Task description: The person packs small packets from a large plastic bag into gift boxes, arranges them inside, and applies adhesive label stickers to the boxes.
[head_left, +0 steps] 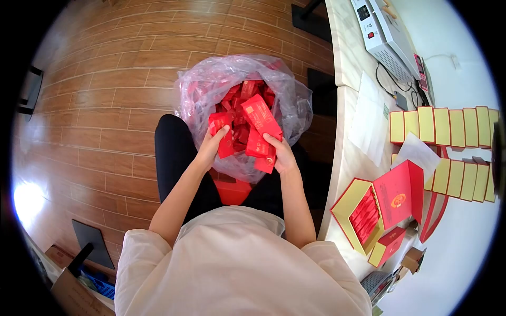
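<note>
Both hands are over a clear plastic bag (298, 100) filled with small red packets (247, 90). My left hand (212, 145) is closed on a red packet (221, 126), held at the left side of the bag's opening. In my right hand (282, 154) are several red packets (262, 118), fanned out and overlapping, with gold print on them. The two hands are a little apart. The lower ends of the packets hang over the near rim of the bag.
A table (342, 131) along the right bears an open red box (398, 197) of red packets, a smaller box (389, 246), rows of yellow-sided boxes (441, 126) and a white machine (387, 39). A black stand base (92, 242) is on the floor at left.
</note>
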A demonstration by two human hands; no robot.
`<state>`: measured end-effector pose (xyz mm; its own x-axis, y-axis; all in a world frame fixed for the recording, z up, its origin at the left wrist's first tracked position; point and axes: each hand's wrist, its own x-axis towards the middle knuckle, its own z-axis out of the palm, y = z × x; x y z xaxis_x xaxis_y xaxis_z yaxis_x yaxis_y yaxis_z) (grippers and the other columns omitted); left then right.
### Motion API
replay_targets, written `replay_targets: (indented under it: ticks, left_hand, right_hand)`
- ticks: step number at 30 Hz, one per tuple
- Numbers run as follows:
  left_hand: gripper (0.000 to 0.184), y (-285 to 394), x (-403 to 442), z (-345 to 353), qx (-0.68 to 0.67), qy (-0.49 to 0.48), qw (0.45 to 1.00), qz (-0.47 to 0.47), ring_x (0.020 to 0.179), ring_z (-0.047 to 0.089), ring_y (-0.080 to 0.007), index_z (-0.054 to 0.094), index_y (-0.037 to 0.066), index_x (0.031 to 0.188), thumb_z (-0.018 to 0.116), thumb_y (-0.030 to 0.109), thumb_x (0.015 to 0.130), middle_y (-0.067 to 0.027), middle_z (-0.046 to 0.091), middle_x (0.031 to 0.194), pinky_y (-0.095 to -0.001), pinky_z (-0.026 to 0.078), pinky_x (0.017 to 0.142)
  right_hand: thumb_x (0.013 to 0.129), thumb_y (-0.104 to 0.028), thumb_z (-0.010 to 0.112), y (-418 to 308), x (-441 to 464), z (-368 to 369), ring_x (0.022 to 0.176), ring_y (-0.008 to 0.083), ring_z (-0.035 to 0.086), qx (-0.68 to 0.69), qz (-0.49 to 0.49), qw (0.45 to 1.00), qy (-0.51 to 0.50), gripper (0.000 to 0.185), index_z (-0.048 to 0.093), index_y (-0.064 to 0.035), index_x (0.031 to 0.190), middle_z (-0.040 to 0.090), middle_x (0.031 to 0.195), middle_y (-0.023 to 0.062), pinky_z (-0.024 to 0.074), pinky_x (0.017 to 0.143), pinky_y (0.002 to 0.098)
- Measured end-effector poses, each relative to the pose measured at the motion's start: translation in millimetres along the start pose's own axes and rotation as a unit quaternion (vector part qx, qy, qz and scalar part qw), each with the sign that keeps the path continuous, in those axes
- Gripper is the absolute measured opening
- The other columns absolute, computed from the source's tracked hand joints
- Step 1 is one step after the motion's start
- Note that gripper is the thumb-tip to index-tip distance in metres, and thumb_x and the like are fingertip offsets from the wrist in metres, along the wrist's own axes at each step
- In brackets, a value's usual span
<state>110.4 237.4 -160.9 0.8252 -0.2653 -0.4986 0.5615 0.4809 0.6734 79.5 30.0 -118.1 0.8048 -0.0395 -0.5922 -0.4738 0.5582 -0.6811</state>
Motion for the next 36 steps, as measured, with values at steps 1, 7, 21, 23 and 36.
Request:
replay_targets:
  ticks: [1, 7, 21, 23, 36]
  left_hand:
    - [0.040, -0.2, 2.9, 3.9, -0.020, 0.003, 1.000, 0.021, 0.088, 0.060, -0.0146, 0.048, 0.009, 0.123, 0.063, 0.025, 0.090, -0.0042, 0.059, 0.104, -0.0307, 0.049, 0.082]
    - [0.048, 4.0, -4.8, 29.8, 0.026, -0.055, 0.998, -0.005, 0.104, 0.056, -0.0148, 0.046, 0.007, 0.127, 0.068, 0.023, 0.087, -0.0052, 0.059, 0.113, -0.0309, 0.044, 0.093]
    - [0.049, 13.4, 0.9, 36.1, -0.126, -0.051, 0.987, -0.089, 0.113, 0.056, -0.0210, 0.047, 0.010, 0.128, 0.065, 0.032, 0.088, -0.0067, 0.057, 0.124, -0.0389, 0.046, 0.095]
    - [0.050, 11.1, 3.6, 35.3, -0.124, -0.053, 0.987, -0.090, 0.113, 0.056, -0.0213, 0.048, 0.011, 0.128, 0.066, 0.034, 0.088, -0.0065, 0.057, 0.124, -0.0398, 0.046, 0.096]
    - [0.059, 20.7, 0.3, 34.6, -0.114, -0.125, 0.983, -0.068, 0.121, 0.049, -0.0228, 0.044, 0.013, 0.132, 0.055, 0.052, 0.089, -0.0055, 0.052, 0.132, -0.0434, 0.040, 0.100]
  right_hand:
    - [0.084, -0.011, 0.069, -0.1, -1.1, 1.2, 0.100, 0.0184, 0.063, -0.001, 0.001, 1.000, -0.010, 0.038, 0.057, -0.0038, 0.119, 0.063, 0.112, 0.0075, 0.0502, 0.087, 0.0337]
    - [0.086, -0.010, 0.066, 7.1, -1.4, 9.8, 0.100, 0.0176, 0.062, -0.009, -0.051, 0.999, -0.006, 0.035, 0.056, -0.0040, 0.118, 0.063, 0.112, 0.0071, 0.0493, 0.087, 0.0319]
    - [0.082, -0.006, 0.068, 21.1, -12.3, 29.1, 0.099, 0.0148, 0.061, -0.066, -0.067, 0.995, -0.041, 0.045, 0.052, 0.0007, 0.124, 0.063, 0.111, 0.0085, 0.0475, 0.089, 0.0288]
    - [0.082, -0.005, 0.068, 19.4, -12.2, 32.8, 0.098, 0.0150, 0.061, -0.067, -0.073, 0.994, -0.044, 0.046, 0.052, 0.0010, 0.125, 0.063, 0.112, 0.0086, 0.0476, 0.089, 0.0289]
    - [0.085, -0.011, 0.062, 19.0, -24.1, 24.4, 0.088, 0.0244, 0.066, 0.184, 0.135, 0.965, -0.130, 0.034, 0.055, 0.0005, 0.117, 0.065, 0.103, 0.0147, 0.0542, 0.078, 0.0349]
